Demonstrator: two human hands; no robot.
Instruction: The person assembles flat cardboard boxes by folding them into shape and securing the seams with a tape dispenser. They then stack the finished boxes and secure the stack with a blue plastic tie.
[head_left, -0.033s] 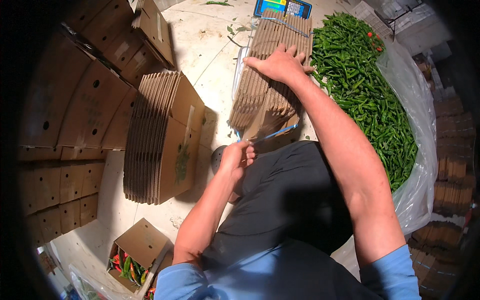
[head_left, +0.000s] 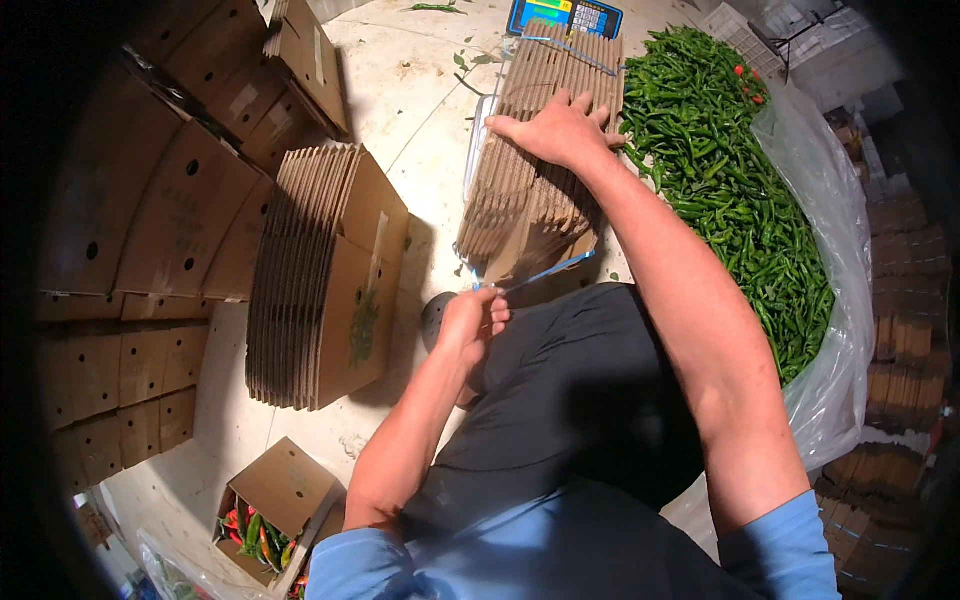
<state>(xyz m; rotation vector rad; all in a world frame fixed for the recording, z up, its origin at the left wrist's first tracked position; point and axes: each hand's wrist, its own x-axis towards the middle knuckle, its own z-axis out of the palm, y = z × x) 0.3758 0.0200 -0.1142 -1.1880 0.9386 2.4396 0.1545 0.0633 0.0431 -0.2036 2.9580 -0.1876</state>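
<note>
A bundle of flattened cardboard boxes (head_left: 500, 190) stands in front of me with its folded edges upward, resting on a scale's pale platform. Blue strapping (head_left: 550, 270) runs round its near end, and another blue strap (head_left: 575, 52) crosses its far end. My left hand (head_left: 473, 318) is closed on the near strap, pulling it away from the cardboard. With fingers spread, my right hand (head_left: 565, 130) lies flat across the top edges of the bundle, gripping nothing. The scale's blue display (head_left: 566, 16) shows beyond the far end.
Green chili peppers (head_left: 700, 150) are heaped on clear plastic sheeting (head_left: 825, 200) at right. Another stack of flattened boxes (head_left: 325, 270) stands left, before piled cartons (head_left: 160, 210). An open carton (head_left: 285, 485) at lower left holds red and green peppers. Bundled cardboard (head_left: 905, 330) lines the far right.
</note>
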